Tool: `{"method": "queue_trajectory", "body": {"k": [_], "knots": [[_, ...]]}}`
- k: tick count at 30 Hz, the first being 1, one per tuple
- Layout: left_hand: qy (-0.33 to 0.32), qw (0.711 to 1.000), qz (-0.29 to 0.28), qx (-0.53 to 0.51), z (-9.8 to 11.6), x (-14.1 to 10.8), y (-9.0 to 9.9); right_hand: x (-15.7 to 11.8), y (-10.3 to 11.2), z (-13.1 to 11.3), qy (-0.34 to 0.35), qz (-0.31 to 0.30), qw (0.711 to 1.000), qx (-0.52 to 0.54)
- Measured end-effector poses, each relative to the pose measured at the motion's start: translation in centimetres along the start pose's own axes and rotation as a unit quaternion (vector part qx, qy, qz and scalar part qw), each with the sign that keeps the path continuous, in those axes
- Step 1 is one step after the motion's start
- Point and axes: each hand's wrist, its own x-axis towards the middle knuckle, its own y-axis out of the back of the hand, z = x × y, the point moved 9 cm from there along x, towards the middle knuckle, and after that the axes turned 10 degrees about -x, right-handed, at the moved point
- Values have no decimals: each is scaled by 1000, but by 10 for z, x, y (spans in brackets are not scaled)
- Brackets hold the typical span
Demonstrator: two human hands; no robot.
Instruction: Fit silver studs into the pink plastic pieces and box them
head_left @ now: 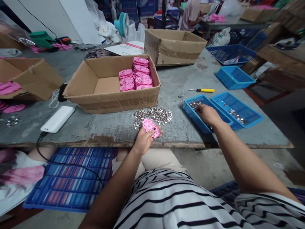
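Note:
My left hand grips a flat pink plastic piece with a wavy edge and small holes, thumb on top, at the table's front edge. Just behind it spreads a heap of small shiny metal parts. To the right, my right hand reaches into a blue plastic bin, its fingers bent down at the small metal parts inside. Whether the fingertips pinch a part is hidden. Beyond the heap, an open cardboard box holds stacks of similar pink pieces.
A second blue bin with metal parts adjoins the first; another blue bin stands behind. A yellow-handled screwdriver lies near them. Another cardboard box stands at the back. A white power bank with a black cable is at left.

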Motion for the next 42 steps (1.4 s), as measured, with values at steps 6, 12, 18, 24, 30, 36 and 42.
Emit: {"method": "queue_trajectory", "body": {"k": [6,12,18,24,30,36,42], "knots": [[4,1000,-4,3,-1,0,2,0,3,3,-6,30,999,14],[4,1000,-2,-2,-2,0,2,8,-1,-1,54,64,996,28],[3,1000,1,-4,-1,0,2,21,-4,-17,180,83,976,85],[1,1000,8,-3,0,0,1,18,2,-50,315,50,937,145],[6,1000,8,-8,-1,1,1,20,54,32,-16,205,946,253],[17,1000,-4,-11,-2,1,0,11,40,69,-210,114,884,401],[12,1000,-2,-12,-1,0,1,35,42,29,-132,93,883,441]]}}
